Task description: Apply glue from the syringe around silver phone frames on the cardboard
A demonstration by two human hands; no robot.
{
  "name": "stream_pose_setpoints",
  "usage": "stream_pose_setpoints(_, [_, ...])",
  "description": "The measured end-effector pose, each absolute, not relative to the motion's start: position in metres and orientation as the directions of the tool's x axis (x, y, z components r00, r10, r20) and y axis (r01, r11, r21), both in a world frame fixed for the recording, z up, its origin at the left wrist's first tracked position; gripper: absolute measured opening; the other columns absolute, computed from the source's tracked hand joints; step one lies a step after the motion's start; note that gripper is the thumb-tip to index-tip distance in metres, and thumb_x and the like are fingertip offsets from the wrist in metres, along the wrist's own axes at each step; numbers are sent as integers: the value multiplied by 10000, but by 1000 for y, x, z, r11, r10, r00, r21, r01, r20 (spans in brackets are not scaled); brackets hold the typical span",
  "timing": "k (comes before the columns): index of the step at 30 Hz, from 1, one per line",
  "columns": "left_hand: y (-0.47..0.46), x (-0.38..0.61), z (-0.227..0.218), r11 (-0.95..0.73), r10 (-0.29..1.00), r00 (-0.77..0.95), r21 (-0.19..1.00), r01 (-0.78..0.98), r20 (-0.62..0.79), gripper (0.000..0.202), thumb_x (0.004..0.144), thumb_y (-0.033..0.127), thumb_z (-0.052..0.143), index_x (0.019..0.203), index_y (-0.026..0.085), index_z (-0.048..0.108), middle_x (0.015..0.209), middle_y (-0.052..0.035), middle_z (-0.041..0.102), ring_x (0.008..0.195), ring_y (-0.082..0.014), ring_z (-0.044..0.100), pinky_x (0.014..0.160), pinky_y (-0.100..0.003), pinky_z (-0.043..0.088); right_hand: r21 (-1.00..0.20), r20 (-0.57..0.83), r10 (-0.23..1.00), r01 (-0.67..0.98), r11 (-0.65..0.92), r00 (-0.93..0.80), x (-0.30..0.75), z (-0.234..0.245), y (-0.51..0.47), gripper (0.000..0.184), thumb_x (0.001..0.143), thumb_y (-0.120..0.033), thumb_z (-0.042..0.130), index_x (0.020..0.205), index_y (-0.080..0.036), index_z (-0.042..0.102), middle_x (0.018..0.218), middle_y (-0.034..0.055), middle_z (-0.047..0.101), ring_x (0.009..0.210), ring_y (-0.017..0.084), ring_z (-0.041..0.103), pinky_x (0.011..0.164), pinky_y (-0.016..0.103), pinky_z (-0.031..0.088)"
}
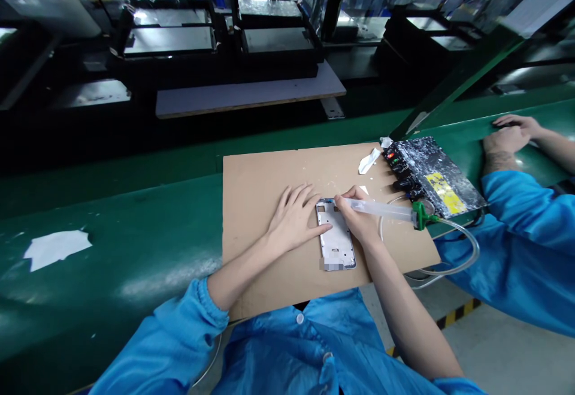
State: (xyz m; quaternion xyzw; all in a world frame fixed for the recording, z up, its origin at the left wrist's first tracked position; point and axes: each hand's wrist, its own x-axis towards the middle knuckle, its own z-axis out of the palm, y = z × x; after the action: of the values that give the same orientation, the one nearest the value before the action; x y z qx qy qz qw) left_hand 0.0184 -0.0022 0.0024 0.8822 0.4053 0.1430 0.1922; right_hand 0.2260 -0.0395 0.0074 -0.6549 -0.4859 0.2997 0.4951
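A flat white phone frame (336, 242) lies on a brown board (256, 203) in front of me. My left hand (291, 218) rests with spread fingers beside its left edge, the thumb lying across the frame. In my right hand (362, 218) is a translucent dispensing syringe (381, 208), held almost flat like a pen. The syringe's tip end is at the frame's top edge; the fingers hide the exact contact point. A green cap (420, 215) with a clear hose closes the syringe's rear end.
Right of the board sits a scuffed black control box (435, 173) with a yellow label. White paper scraps (369, 161) lie near it, another paper piece (58, 248) far left. Black trays (171, 41) stand behind on a shelf. A co-worker's hands (510, 137) rest at right.
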Motion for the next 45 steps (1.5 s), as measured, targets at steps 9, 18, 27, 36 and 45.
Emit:
stream_pose_setpoints(9, [-2,19,3,-599,772,627,446,665,101,765,1023,763,629,1589,249,608,1781,-147,483,1690,-340,388,1447,-587,178,-944,91,932,329,-32,350,227,6,-39,347,939,-518,774,786,-284,568,713,-19,685,689,210,627,662,337,487])
stream_pose_setpoints(18, [-2,19,4,-602,768,634,436,669,87,767,1024,759,635,1590,241,607,1793,-144,468,1695,-344,378,1450,-588,175,-933,104,933,358,-28,344,228,7,-40,356,959,-528,768,793,-285,568,725,-17,682,697,213,622,667,340,488])
stream_pose_setpoints(27, [-2,19,2,-605,769,631,438,665,103,754,1028,760,622,1584,252,607,1778,-141,485,1690,-338,384,1447,-584,184,-935,105,927,354,-32,359,227,8,-39,349,937,-521,762,775,-285,563,703,-23,663,685,206,609,661,336,478])
stream_pose_setpoints(36, [-2,19,3,-609,765,638,423,671,87,787,1023,758,640,1597,222,602,1785,-153,477,1691,-343,383,1448,-581,181,-946,97,926,322,-27,364,227,6,-38,346,925,-507,769,769,-280,561,697,-23,670,675,204,609,670,340,482])
stream_pose_setpoints(45, [-1,19,2,-609,765,637,429,668,94,793,1028,781,605,1608,240,594,1794,-141,467,1696,-347,378,1448,-586,183,-945,121,918,327,-10,378,225,11,-38,327,906,-472,763,734,-277,566,680,-26,658,663,198,594,665,341,462])
